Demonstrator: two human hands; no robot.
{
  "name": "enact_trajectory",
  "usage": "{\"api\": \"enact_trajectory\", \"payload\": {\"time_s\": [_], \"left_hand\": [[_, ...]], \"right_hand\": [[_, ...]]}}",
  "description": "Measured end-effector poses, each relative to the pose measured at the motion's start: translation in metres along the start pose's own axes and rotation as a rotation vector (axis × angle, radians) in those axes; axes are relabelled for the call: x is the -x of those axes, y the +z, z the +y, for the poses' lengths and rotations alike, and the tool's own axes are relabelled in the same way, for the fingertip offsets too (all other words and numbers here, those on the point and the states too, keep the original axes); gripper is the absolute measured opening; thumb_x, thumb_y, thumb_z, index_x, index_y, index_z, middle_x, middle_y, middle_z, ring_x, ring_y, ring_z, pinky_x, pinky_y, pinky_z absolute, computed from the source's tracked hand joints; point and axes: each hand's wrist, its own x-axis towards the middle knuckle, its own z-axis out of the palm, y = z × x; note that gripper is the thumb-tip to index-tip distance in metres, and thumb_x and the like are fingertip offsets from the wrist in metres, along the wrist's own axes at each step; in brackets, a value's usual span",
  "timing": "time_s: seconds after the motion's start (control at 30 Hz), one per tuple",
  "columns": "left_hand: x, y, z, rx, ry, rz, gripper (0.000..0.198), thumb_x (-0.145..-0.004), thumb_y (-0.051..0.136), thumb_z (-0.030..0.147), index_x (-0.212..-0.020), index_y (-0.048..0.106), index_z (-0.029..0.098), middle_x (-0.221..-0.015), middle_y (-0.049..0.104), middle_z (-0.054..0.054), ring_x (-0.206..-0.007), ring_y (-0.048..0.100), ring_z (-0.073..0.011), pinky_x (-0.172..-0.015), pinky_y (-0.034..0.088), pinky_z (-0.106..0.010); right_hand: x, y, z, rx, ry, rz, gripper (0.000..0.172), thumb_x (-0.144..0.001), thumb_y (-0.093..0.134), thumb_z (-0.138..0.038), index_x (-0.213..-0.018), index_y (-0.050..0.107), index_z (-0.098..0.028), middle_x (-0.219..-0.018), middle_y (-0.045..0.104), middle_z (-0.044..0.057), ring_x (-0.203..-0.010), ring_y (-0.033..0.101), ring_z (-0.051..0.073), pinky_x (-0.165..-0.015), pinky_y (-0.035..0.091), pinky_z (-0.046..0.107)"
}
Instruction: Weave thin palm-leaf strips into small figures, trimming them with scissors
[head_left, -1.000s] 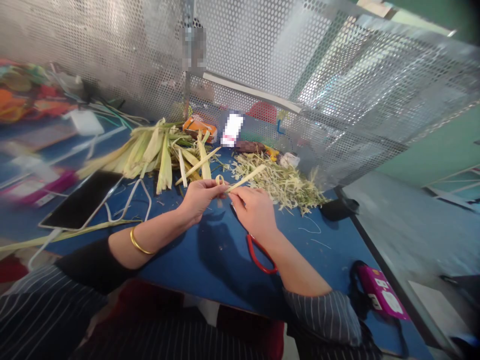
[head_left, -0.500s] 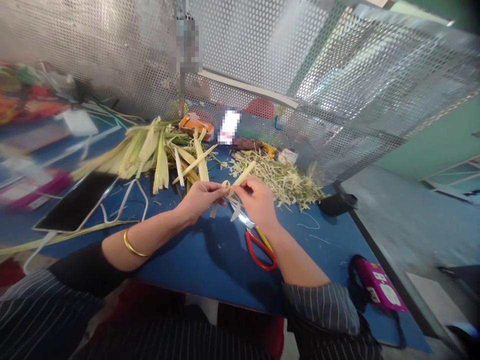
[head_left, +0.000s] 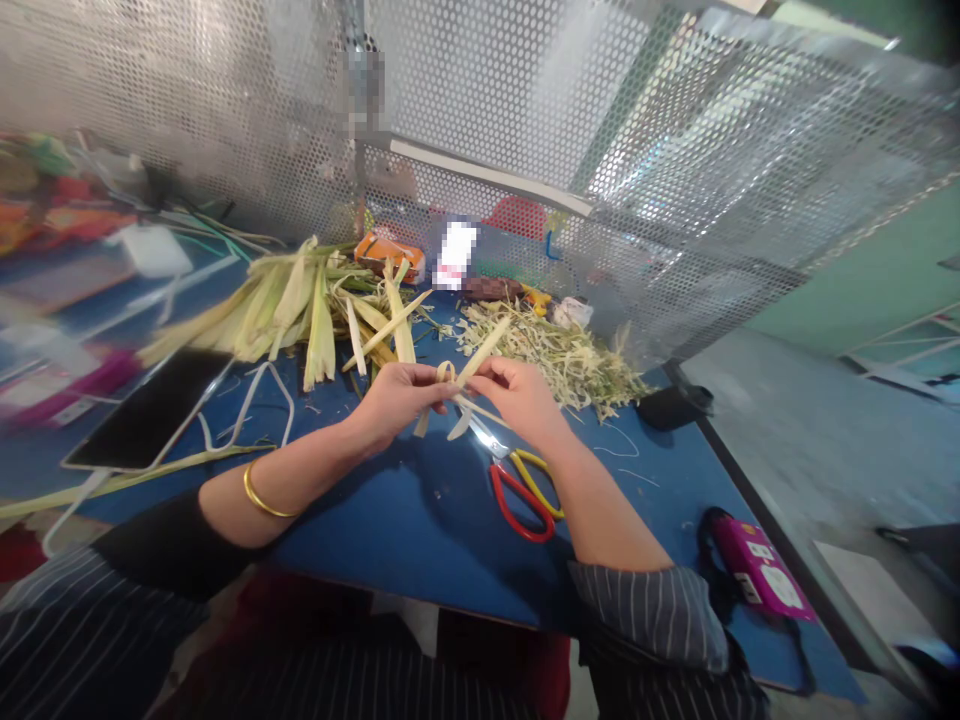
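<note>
My left hand [head_left: 401,398] pinches a pale, looped strip of dried husk [head_left: 447,371] between thumb and fingers. Close beside it, my right hand [head_left: 517,395] is closed on the same husk work, and a wider pale strip [head_left: 487,350] sticks up between the two hands. Loose strip ends hang below the fingers. Scissors [head_left: 521,495] with one red and one yellow handle lie on the blue table just under my hands, their blade tips partly hidden. How the strips join at my fingertips is too small to make out.
A heap of long husks [head_left: 292,300] lies at the left, and shredded scraps [head_left: 555,360] lie at the right. A tablet [head_left: 154,410] with a white cable is on the left. A black cup-like object [head_left: 675,407] and a magenta box [head_left: 761,570] sit rightward. Perforated metal panels [head_left: 510,110] stand behind.
My right hand has shifted slightly right and down, away from the left, uncovering more of the yellow scissor handle. A thin strip now stretches out beneath the right hand.
</note>
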Motion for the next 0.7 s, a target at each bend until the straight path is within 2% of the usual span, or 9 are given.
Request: {"api": "enact_trajectory", "payload": {"time_s": [0.03, 0.1, 0.17, 0.33, 0.4, 0.57, 0.7], "left_hand": [[-0.001, -0.001, 0.0, 0.047, -0.015, 0.003, 0.02, -0.068, 0.07, 0.031, -0.078, 0.072, 0.014, -0.061, 0.062, -0.002, -0.054, 0.05, -0.0074, -0.053, 0.036, -0.022], [-0.004, -0.003, 0.001, 0.143, -0.061, 0.002, 0.019, -0.066, 0.072, 0.03, -0.076, 0.072, 0.014, -0.064, 0.063, -0.002, -0.054, 0.05, -0.0063, -0.054, 0.038, -0.021], [-0.007, -0.004, 0.0, 0.22, -0.112, -0.01, 0.018, -0.065, 0.074, 0.029, -0.074, 0.071, 0.014, -0.069, 0.065, -0.002, -0.054, 0.05, -0.0052, -0.053, 0.038, -0.02], [-0.009, -0.005, -0.001, 0.23, -0.098, 0.031, 0.019, -0.063, 0.075, 0.028, -0.075, 0.07, 0.015, -0.071, 0.065, -0.002, -0.052, 0.051, -0.0051, -0.053, 0.04, -0.021], [-0.009, -0.005, -0.001, 0.196, -0.073, 0.05, 0.02, -0.064, 0.075, 0.028, -0.077, 0.07, 0.015, -0.073, 0.065, -0.002, -0.052, 0.052, -0.0054, -0.054, 0.041, -0.022], [-0.008, -0.005, 0.0, 0.166, -0.043, 0.07, 0.021, -0.064, 0.074, 0.028, -0.079, 0.067, 0.014, -0.075, 0.065, -0.002, -0.052, 0.053, -0.0059, -0.054, 0.041, -0.022], [-0.008, -0.004, 0.001, 0.134, -0.025, 0.079, 0.023, -0.064, 0.073, 0.029, -0.079, 0.067, 0.014, -0.077, 0.066, -0.004, -0.052, 0.053, -0.0066, -0.055, 0.042, -0.023]], "right_hand": [[-0.001, -0.002, 0.001, -0.058, 0.022, -0.048, 0.011, -0.077, 0.059, -0.028, -0.078, 0.061, -0.017, -0.073, 0.063, 0.001, -0.064, 0.057, 0.011, -0.062, 0.043, 0.026], [-0.001, -0.003, 0.002, -0.157, 0.05, -0.113, 0.016, -0.074, 0.061, -0.026, -0.088, 0.058, -0.018, -0.082, 0.066, 0.003, -0.071, 0.061, 0.013, -0.067, 0.046, 0.027], [-0.001, -0.001, 0.002, -0.17, 0.046, -0.137, 0.024, -0.073, 0.063, -0.028, -0.093, 0.055, -0.019, -0.081, 0.066, 0.002, -0.069, 0.061, 0.013, -0.065, 0.046, 0.027], [0.002, -0.005, -0.006, -0.023, -0.047, -0.04, 0.023, -0.078, 0.058, -0.031, -0.099, 0.056, -0.021, -0.065, 0.056, -0.004, -0.055, 0.05, 0.01, -0.057, 0.04, 0.025], [0.004, -0.011, -0.01, -0.023, -0.047, -0.051, 0.024, -0.079, 0.057, -0.031, -0.102, 0.057, -0.021, -0.063, 0.054, -0.004, -0.053, 0.047, 0.009, -0.054, 0.038, 0.025], [0.006, -0.027, -0.014, -0.062, 0.121, -0.254, 0.032, -0.079, 0.058, -0.034, -0.108, 0.057, -0.021, -0.061, 0.055, -0.003, -0.049, 0.05, 0.009, -0.05, 0.04, 0.025], [0.006, -0.036, -0.011, -0.03, 0.174, -0.234, 0.037, -0.075, 0.063, -0.035, -0.109, 0.06, -0.021, -0.061, 0.058, -0.002, -0.049, 0.053, 0.01, -0.053, 0.043, 0.026]]}}
